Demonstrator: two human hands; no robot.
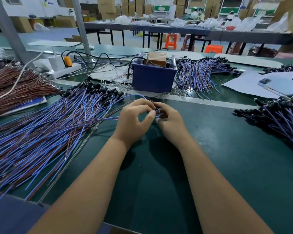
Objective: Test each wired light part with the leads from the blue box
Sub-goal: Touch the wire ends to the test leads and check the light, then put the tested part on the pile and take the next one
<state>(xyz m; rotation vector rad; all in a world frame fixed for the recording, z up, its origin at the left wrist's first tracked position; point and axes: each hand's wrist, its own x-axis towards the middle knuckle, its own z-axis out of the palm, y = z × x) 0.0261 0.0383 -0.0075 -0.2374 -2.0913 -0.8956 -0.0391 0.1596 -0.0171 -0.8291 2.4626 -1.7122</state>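
Note:
The blue box (152,78) stands at the middle back of the green table (227,149), with a brown block inside and thin leads trailing from it toward me. Just in front of it my left hand (134,122) and my right hand (169,122) meet fingertip to fingertip. Both pinch one wired light part (158,114), whose blue and brown wires loop between my fingers and curve back toward the box. The part's lamp end is hidden by my fingers.
A big pile of blue and brown wired parts (46,125) covers the left side. More piles lie behind the box on the right (203,73) and at the right edge (281,119). A phone (281,86) rests on paper. A power strip (64,68) sits back left.

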